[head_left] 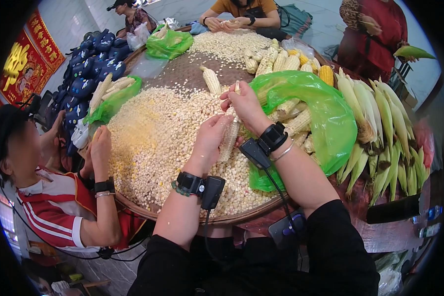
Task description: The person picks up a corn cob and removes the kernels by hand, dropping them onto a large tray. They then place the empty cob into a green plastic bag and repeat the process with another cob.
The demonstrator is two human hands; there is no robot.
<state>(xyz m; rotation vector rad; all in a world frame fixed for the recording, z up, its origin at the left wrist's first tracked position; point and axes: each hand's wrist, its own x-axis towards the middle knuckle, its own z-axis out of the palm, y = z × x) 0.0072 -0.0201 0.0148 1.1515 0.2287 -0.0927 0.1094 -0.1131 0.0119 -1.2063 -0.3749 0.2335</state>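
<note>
Above a wide round woven tray (150,213), both my hands work on one pale corn cob (229,140) held upright. My left hand (213,135) is closed on the cob's side. My right hand (247,107) grips near its upper end, thumb and fingers pressed against it. Loose white kernels (148,123) are heaped under my hands, with a yellowish patch to the left. Just beyond them, another pale cob (211,80) lies on the kernels. Beside my right forearm, a green plastic bag (333,126) holds several pale cobs (300,122).
Husked cobs (288,61) lie at the tray's far right, and unhusked corn (375,123) is piled to the right. Green bags (168,43) stand far left. A person in red and white (74,217) sits at my left; others work across the tray. A phone (287,228) lies near me.
</note>
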